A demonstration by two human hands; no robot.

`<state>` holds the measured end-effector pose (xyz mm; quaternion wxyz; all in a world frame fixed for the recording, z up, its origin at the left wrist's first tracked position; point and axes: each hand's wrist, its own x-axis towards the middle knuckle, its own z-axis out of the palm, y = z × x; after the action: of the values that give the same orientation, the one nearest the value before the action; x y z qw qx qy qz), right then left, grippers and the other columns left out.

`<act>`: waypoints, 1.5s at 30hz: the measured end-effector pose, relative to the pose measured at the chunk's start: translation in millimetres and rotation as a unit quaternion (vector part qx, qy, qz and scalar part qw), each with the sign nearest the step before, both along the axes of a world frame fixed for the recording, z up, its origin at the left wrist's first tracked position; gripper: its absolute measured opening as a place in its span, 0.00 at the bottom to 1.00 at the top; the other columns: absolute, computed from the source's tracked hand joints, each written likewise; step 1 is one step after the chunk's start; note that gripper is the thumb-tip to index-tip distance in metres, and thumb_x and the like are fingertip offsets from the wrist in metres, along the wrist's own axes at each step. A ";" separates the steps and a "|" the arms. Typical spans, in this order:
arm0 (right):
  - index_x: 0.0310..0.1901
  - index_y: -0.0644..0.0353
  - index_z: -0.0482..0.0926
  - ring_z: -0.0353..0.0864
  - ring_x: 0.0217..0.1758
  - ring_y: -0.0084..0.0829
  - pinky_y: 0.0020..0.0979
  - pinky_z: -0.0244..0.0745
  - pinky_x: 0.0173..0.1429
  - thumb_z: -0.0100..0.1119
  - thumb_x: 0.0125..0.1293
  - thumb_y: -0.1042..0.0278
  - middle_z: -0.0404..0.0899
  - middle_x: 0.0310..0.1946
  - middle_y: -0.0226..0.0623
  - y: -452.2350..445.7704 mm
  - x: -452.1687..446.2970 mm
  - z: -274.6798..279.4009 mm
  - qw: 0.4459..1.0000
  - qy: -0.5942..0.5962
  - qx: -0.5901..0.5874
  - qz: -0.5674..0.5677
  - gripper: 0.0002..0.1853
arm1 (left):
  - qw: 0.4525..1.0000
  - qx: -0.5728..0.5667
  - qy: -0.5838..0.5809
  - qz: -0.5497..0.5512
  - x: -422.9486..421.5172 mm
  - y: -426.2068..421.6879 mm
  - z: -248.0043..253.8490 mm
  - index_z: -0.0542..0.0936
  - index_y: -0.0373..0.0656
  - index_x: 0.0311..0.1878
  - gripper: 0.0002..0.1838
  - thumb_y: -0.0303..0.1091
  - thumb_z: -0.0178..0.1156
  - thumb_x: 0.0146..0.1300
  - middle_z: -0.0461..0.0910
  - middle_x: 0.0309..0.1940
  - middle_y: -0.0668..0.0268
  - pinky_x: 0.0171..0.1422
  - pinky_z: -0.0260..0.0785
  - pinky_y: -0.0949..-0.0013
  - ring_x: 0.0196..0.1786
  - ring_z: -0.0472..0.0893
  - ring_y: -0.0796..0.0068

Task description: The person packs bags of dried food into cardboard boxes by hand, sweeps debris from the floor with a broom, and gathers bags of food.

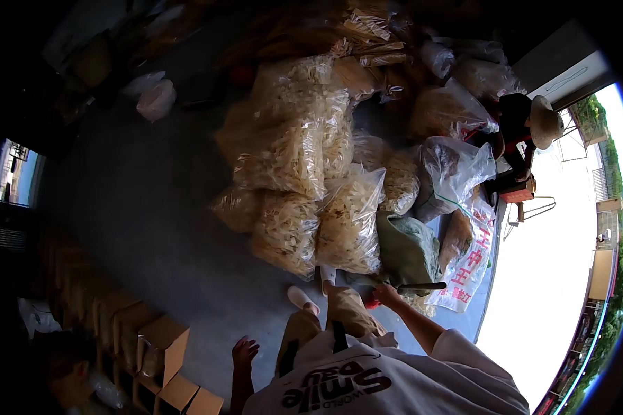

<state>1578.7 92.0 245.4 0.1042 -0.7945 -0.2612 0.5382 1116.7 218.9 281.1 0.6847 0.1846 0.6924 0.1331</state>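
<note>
My right hand (387,296) is closed beside the green sack (407,249), and what its fingers hold is hard to make out. A dark bar like a handle (423,286) runs out to the right just past this hand, and a small red thing (372,303) shows at its fingers. My left hand (244,351) hangs low at my other side, holding nothing, its fingers partly apart. Clear bags of pale, flake-like pieces (351,221) stand right in front of my feet.
More stuffed clear bags (284,138) are piled beyond. A white sack with red lettering (467,270) lies at the right. Cardboard boxes (165,346) line the left. A person in a straw hat (547,123) sits by the bright doorway; another person's head (66,366) shows lower left.
</note>
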 end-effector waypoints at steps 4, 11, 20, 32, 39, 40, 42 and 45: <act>0.30 0.64 0.73 0.74 0.20 0.27 0.29 0.68 0.24 0.49 0.46 0.67 0.74 0.19 0.40 19.6 30.0 -92.2 0.957 0.183 0.119 -0.191 0.11 | 0.999 -0.011 -0.031 -0.017 43.8 7.5 3.4 0.62 0.38 0.51 0.20 0.34 0.47 0.54 0.72 0.37 0.58 0.35 0.67 0.71 0.33 0.75 0.68; 0.41 0.68 0.69 0.76 0.29 0.33 0.28 0.72 0.31 0.48 0.51 0.70 0.74 0.26 0.44 111.8 74.0 -61.6 0.981 -0.100 0.159 -0.052 0.15 | 0.997 -0.006 -0.048 -0.054 140.6 61.5 -6.3 0.61 0.38 0.51 0.21 0.34 0.47 0.55 0.71 0.38 0.59 0.40 0.66 0.72 0.36 0.74 0.70; 0.43 0.73 0.63 0.65 0.44 0.50 0.35 0.64 0.47 0.40 0.45 0.82 0.61 0.47 0.55 201.4 161.6 -81.5 0.857 -0.363 0.361 0.051 0.18 | 0.993 -0.006 -0.084 -0.084 206.2 93.8 -40.0 0.65 0.41 0.49 0.16 0.32 0.46 0.56 0.73 0.37 0.65 0.38 0.65 0.76 0.34 0.74 0.77; 0.52 0.70 0.54 0.65 0.46 0.46 0.35 0.63 0.48 0.45 0.49 0.74 0.53 0.52 0.56 266.5 242.9 -145.2 0.900 -0.398 0.129 0.122 0.27 | 0.986 -0.024 -0.026 -0.166 231.3 161.5 -113.0 0.66 0.41 0.48 0.15 0.31 0.45 0.57 0.73 0.37 0.63 0.38 0.66 0.75 0.35 0.74 0.76; 0.25 0.63 0.70 0.71 0.30 0.44 0.39 0.65 0.33 0.55 0.45 0.54 0.72 0.24 0.46 248.2 206.5 -156.5 0.941 -0.303 0.133 0.075 0.18 | 0.984 0.021 -0.028 -0.173 260.9 238.4 -150.7 0.66 0.41 0.49 0.15 0.31 0.45 0.57 0.73 0.37 0.63 0.38 0.66 0.75 0.34 0.74 0.76; 0.23 0.63 0.70 0.71 0.28 0.44 0.39 0.65 0.32 0.56 0.44 0.53 0.72 0.23 0.46 252.4 193.3 -144.1 0.947 -0.293 0.090 0.093 0.18 | 0.983 0.043 -0.035 -0.175 264.8 247.0 -155.6 0.66 0.41 0.49 0.15 0.30 0.45 0.57 0.73 0.37 0.63 0.38 0.66 0.75 0.34 0.74 0.76; 0.21 0.61 0.70 0.71 0.26 0.44 0.40 0.64 0.31 0.57 0.42 0.53 0.71 0.20 0.45 248.7 175.6 -134.1 0.956 -0.280 0.044 0.079 0.17 | 0.982 0.064 -0.037 -0.176 269.5 265.4 -161.2 0.66 0.41 0.49 0.15 0.30 0.46 0.56 0.73 0.37 0.63 0.38 0.67 0.76 0.34 0.74 0.76; 0.18 0.62 0.69 0.70 0.24 0.45 0.40 0.63 0.29 0.59 0.40 0.55 0.70 0.16 0.44 235.8 160.6 -137.7 0.957 -0.285 0.045 0.005 0.17 | 0.984 0.086 -0.007 -0.154 274.6 294.7 -167.2 0.64 0.42 0.50 0.17 0.30 0.47 0.55 0.73 0.36 0.63 0.38 0.67 0.75 0.33 0.74 0.76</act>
<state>1739.3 327.8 107.8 0.0582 -0.9082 -0.3080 0.2774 1391.2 513.5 113.9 0.6833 0.3459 0.6372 0.0862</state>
